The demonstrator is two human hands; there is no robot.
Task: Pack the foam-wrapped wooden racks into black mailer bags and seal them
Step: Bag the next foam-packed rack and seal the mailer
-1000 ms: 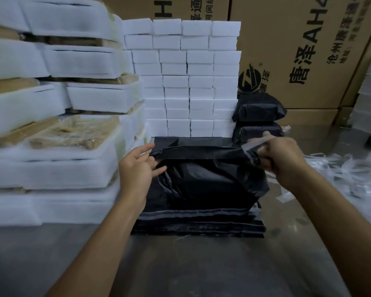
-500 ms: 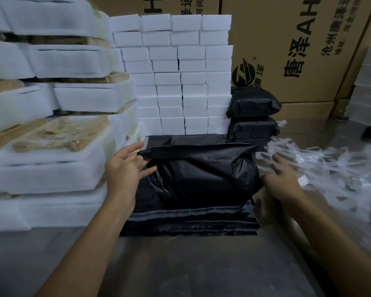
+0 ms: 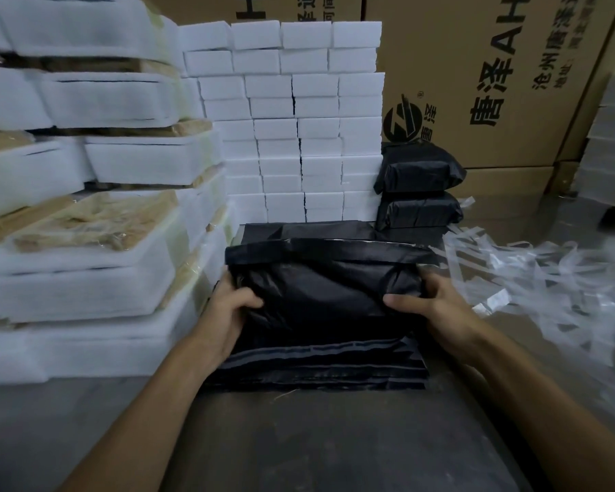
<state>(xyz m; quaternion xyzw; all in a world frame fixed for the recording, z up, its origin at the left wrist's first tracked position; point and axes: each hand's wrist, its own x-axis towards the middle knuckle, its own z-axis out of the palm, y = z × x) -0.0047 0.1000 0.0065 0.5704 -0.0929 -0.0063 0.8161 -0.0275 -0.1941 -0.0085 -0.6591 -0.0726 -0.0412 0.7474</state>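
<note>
Gripping filled mailer bag [image 3: 320, 292] at both ends, left hand [image 3: 224, 310], right hand [image 3: 430, 307]; flap [image 3: 331, 248] standing unsealed, adhesive risking crooked, wrinkled seal.

carton [image 3: 512, 83], upper right of frame: large black "唐泽", Latin "A" and part of "H" running on above, smaller column "沧州唐泽通…" beside, cut off | same carton, left part: round black logo, ® mark, small "唐泽" | carton 2 [image 3: 299, 7], top centre: partial black letters and characters, cropped, unreadable
</note>
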